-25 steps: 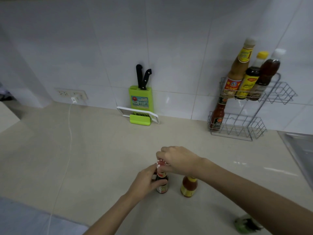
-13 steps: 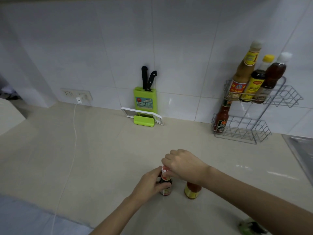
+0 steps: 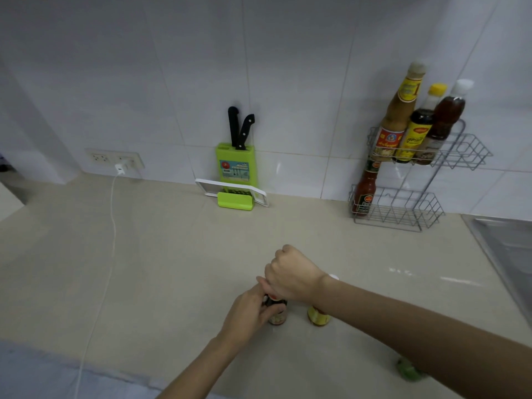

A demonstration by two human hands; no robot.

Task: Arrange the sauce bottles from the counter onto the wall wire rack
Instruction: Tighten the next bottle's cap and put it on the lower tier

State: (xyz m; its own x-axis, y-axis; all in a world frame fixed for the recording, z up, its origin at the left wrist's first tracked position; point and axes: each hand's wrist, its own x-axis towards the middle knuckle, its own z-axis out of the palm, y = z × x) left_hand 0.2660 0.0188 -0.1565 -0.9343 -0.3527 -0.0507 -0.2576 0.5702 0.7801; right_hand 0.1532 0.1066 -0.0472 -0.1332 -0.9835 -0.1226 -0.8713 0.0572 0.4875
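Note:
A small dark sauce bottle (image 3: pixel 277 312) with a red cap stands on the beige counter (image 3: pixel 172 269) near the front. My left hand (image 3: pixel 247 315) wraps its body and my right hand (image 3: pixel 290 276) is closed over its cap. Just to its right stands a small orange sauce bottle (image 3: pixel 318 316) with a yellow label, half hidden behind my right wrist. The two-tier wire rack (image 3: pixel 460 151) stands at the back right against the wall. Its upper tier holds three tall bottles (image 3: pixel 403 122); a red sauce bottle (image 3: pixel 365 191) sits at the left of the lower tier.
A green knife block (image 3: pixel 236 165) with two black-handled knives leans on the tiled wall, a white and green slicer in front of it. A white charger cable (image 3: pixel 110 226) runs from the wall socket across the counter. A steel sink (image 3: pixel 506 249) lies at the right; a green object (image 3: pixel 408 372) sits near the front edge.
The view has shifted slightly. My right hand has turned over the dark bottle's cap and now covers it fully. My left hand stays on the bottle's body.

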